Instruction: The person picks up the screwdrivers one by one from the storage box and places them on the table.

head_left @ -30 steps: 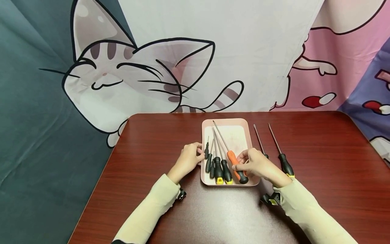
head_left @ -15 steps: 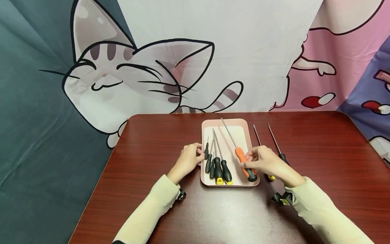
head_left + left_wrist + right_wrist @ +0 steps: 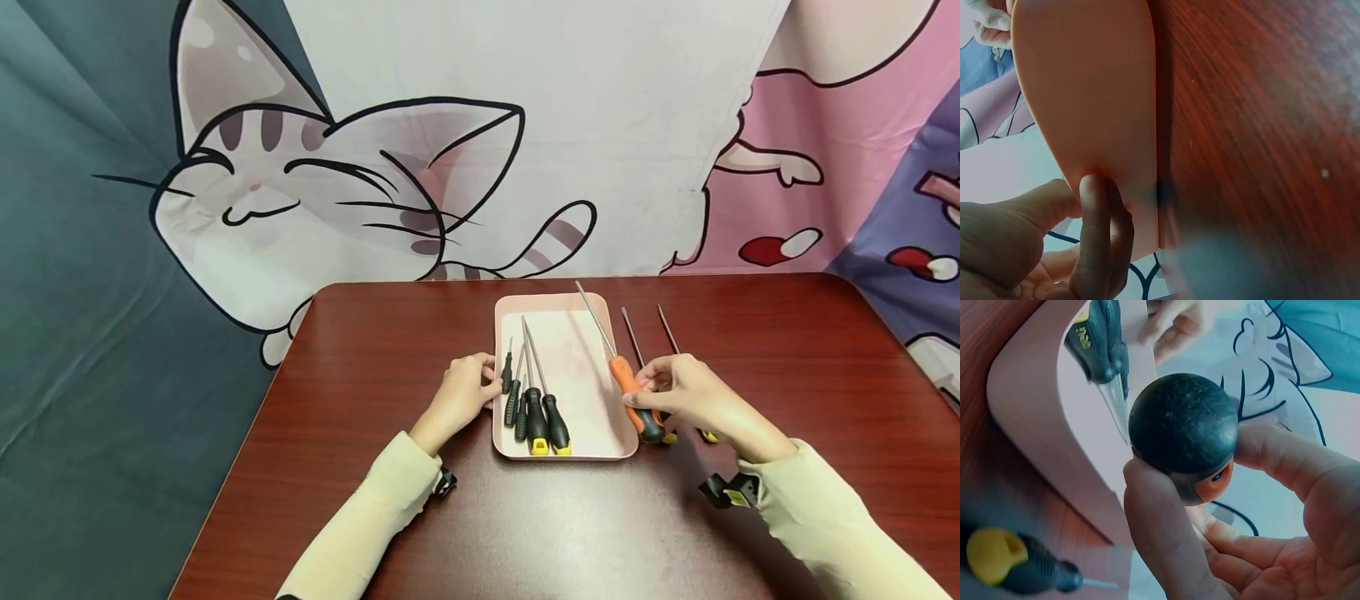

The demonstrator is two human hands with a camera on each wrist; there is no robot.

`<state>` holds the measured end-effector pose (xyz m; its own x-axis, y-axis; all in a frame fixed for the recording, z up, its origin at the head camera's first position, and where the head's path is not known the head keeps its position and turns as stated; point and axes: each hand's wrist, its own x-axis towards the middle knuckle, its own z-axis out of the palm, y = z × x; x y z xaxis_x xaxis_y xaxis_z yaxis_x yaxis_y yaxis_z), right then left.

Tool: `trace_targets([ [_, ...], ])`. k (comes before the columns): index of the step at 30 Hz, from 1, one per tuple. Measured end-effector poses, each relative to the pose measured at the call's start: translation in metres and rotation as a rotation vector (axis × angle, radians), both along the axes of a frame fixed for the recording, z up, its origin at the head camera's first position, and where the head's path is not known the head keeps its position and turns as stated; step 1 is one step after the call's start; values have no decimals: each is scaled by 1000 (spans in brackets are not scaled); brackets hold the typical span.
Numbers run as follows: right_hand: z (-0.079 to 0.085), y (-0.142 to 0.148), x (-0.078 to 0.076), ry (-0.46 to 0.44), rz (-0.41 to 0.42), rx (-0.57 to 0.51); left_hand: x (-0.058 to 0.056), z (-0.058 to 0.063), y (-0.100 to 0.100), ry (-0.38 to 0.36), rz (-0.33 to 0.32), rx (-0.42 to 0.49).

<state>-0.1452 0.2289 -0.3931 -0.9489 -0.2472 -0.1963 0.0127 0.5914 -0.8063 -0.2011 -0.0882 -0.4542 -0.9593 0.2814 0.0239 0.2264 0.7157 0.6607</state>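
While the left grip (image 3: 467,385) pinches the tray (image 3: 588,392), the outstretched right grip (image 3: 686,392) pinches screwdriver (image 3: 624,375).

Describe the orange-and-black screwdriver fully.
The screwdriver has a slim, metallic-looking shaft and an orange handle with a rounded, scuffed black end, seemingly plastic or rubber. It slants across the right edge of the pink tray in the head view, shaft pointing forward and left, handle pinched in the right hand's grip. Tray contact is unclear.
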Motion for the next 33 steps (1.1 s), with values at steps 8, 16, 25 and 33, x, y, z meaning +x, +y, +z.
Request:
trace_targets([
  [8, 0, 26, 5, -27, -31, -22, 0, 1, 0, 10, 6, -7],
  [16, -4, 56, 13, -18, -95, -1, 0, 1, 0, -17, 1, 23],
  [25, -16, 88, 21, -23, -144, 87, 0, 1, 0, -35, 4, 43],
  [33, -28, 112, 22, -8, -164, 204, 1, 0, 0, -41, 7, 46],
])
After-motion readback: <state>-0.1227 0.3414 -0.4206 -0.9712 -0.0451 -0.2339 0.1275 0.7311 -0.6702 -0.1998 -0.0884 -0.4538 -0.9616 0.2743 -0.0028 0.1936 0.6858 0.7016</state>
